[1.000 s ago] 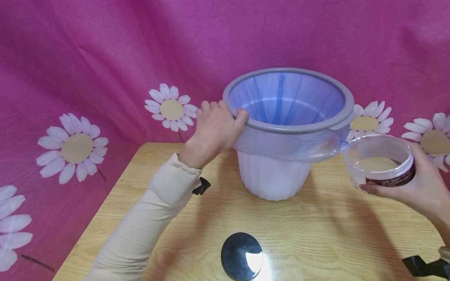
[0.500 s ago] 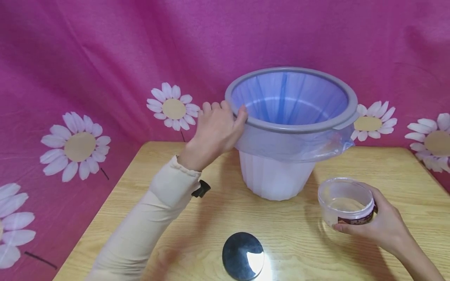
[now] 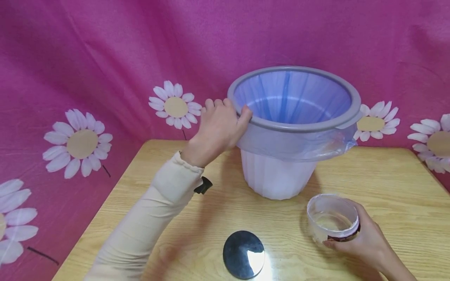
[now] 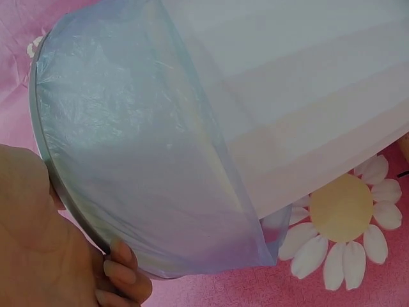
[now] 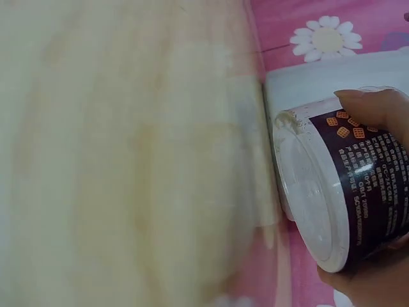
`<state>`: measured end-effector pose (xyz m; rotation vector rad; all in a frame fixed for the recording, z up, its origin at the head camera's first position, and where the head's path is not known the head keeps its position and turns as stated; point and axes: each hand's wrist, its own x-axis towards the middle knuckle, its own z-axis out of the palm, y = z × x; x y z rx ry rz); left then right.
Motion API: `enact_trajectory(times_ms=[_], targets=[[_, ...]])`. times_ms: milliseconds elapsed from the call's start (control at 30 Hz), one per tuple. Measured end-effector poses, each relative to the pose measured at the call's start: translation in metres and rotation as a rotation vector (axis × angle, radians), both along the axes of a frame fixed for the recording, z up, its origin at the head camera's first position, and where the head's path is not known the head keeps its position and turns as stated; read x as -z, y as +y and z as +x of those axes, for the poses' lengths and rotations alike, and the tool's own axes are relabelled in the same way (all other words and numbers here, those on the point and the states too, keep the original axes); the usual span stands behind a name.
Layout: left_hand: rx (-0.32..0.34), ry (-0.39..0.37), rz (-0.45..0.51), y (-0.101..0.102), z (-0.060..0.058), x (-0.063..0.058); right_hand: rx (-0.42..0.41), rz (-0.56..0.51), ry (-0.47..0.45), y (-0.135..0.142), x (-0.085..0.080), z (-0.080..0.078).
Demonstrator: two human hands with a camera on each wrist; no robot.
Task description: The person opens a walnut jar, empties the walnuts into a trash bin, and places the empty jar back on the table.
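Observation:
A white fluted trash bin [image 3: 277, 177] stands on the table, lined with a translucent blue bag [image 3: 291, 144] that a grey ring [image 3: 309, 127] holds at the mouth. My left hand [image 3: 218, 127] grips the left side of that ring; in the left wrist view its fingers [image 4: 123, 272] curl round the edge. Low over the table, right of and in front of the bin, my right hand [image 3: 367, 246] holds a clear plastic jar [image 3: 332, 216] by its side, mouth up. The jar's dark printed label [image 5: 364, 173] shows in the right wrist view. Whether its base touches the table, I cannot tell.
A round black lid [image 3: 243, 255] lies on the wooden table [image 3: 281, 218] near the front, between the two arms. Behind the bin hangs a magenta cloth [image 3: 197, 39] with white daisies. The table's far edge runs along this cloth.
My right hand has brought the jar from beside the bin's right rim leftward and down toward the table. The left hand keeps its hold on the ring; the view has shifted slightly.

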<state>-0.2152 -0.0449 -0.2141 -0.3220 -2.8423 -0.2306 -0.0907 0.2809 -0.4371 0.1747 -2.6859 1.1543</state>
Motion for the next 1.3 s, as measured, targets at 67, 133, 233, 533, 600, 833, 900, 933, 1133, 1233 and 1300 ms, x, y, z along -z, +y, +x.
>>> enact_trajectory(times_ms=[67, 133, 233, 533, 600, 833, 900, 933, 1133, 1233, 1300], targets=[[0.003, 0.0, 0.001, 0.0, 0.0, 0.0, -0.002, -0.004, -0.01, -0.003, 0.002, 0.003], [0.008, 0.004, 0.005, 0.0, 0.0, 0.0, 0.003, -0.004, -0.015, -0.005, 0.002, 0.006], [0.016, 0.014, 0.009, 0.0, 0.0, 0.001, 0.023, 0.007, 0.003, -0.009, 0.0, 0.008], [0.013, 0.003, 0.021, 0.0, -0.001, 0.001, 0.013, 0.026, 0.031, -0.019, 0.003, 0.011], [0.014, 0.001, 0.022, 0.0, -0.001, 0.001, 0.011, 0.02, 0.017, -0.02, 0.004, 0.011], [0.01, 0.007, 0.02, 0.0, -0.002, 0.001, -0.025, 0.004, 0.038, -0.022, 0.009, 0.01], [0.01, 0.008, 0.017, 0.0, -0.002, 0.001, -0.036, -0.01, 0.042, -0.023, 0.01, 0.011], [0.01, 0.007, 0.017, 0.0, -0.001, 0.0, -0.043, -0.02, 0.041, -0.023, 0.01, 0.011], [0.009, 0.002, 0.017, 0.0, 0.0, 0.001, -0.129, -0.079, -0.001, -0.025, 0.01, 0.015], [0.008, 0.015, 0.018, 0.0, 0.0, 0.001, -0.189, -0.106, 0.002, -0.026, 0.013, 0.016], [0.005, 0.026, 0.016, 0.001, 0.0, 0.001, -0.233, -0.14, 0.017, -0.027, 0.015, 0.016]])
